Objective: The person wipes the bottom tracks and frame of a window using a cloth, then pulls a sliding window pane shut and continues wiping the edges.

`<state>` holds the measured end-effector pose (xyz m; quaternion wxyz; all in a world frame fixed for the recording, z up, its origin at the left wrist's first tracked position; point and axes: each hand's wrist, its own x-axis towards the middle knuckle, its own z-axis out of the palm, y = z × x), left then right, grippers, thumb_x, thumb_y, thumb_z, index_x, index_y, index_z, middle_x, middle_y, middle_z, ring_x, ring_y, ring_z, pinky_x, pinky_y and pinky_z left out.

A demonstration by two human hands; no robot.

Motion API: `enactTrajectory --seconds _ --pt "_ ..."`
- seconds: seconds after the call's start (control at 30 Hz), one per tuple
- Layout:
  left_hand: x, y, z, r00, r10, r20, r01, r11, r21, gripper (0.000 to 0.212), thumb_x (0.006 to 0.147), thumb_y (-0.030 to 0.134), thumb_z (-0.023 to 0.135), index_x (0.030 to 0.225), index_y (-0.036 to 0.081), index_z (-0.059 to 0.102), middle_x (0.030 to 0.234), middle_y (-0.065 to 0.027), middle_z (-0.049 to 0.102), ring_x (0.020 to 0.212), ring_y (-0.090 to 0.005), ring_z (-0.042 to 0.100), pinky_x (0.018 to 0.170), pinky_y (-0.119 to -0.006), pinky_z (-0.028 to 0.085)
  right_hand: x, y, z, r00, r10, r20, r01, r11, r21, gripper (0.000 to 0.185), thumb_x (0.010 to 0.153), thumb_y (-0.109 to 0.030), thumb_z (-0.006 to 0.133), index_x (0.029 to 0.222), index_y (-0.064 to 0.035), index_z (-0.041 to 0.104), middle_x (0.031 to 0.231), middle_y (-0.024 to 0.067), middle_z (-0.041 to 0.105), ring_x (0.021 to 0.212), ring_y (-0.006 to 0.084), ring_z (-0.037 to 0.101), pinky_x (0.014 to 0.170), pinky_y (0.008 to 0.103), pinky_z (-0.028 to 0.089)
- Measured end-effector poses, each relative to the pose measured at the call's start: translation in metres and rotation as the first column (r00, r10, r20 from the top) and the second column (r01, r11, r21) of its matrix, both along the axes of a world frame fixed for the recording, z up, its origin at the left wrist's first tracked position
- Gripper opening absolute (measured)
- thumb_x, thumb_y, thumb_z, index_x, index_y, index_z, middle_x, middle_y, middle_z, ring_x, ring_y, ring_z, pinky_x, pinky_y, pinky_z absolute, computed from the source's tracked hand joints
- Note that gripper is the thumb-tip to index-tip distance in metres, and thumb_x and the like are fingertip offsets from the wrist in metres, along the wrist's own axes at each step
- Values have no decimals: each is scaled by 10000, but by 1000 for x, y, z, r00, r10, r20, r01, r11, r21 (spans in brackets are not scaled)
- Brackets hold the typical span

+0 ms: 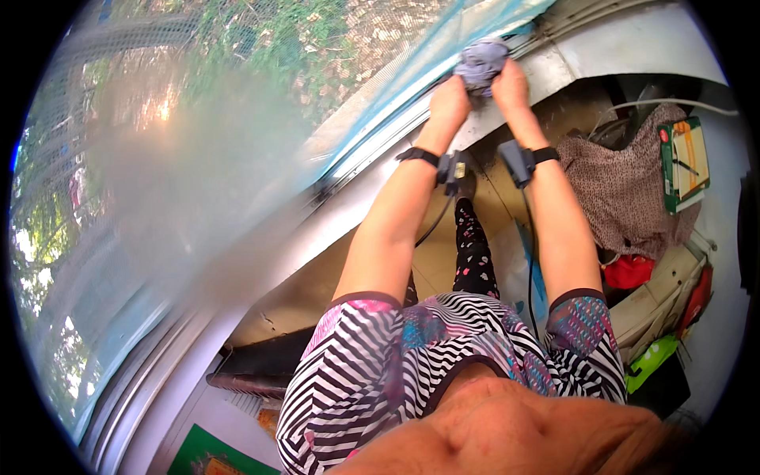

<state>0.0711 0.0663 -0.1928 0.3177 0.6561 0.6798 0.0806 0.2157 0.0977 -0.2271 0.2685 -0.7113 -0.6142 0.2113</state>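
Note:
Both my arms stretch forward to a bunched grey-purple cloth (482, 64) over the ledge beside the window. My left hand (449, 104) grips its left side, and my right hand (512, 85) grips its right side. Some of the fingers are turned away and hidden. Just under the cloth runs the white window sill (549, 71), next to the metal window track (409, 113). A blue-edged mesh screen (368, 65) slants along the track. Each wrist wears a black strap with a small device and a cable.
Right of me, a brown knitted cloth (617, 178) lies draped with a green-and-white box (683, 163) on it. Below are a red item (628, 271), stacked cardboard (647, 303) and a bright green bag (652, 362). A dark rack (255, 368) stands at lower left. Tiled floor (436, 255) shows beneath.

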Motion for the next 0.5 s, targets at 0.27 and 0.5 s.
enactTrajectory --seconds 0.27,0.5 --pt "-134 -120 38 976 199 -87 -209 971 -119 300 755 203 680 995 27 644 879 -234 664 860 -389 640 735 -451 496 -126 -112 42 920 182 -347 -213 975 -54 221 696 -1 565 905 -7 494 917 226 568 892 424 558 780 487 475" --pt "-121 -119 35 942 304 -141 -312 949 -36 270 783 96 561 1029 38 654 895 -225 668 887 -383 644 795 -442 490 -118 -111 52 891 221 -396 -311 933 -179 166 769 1 519 928 10 473 915 255 575 902 443 562 779 488 481"
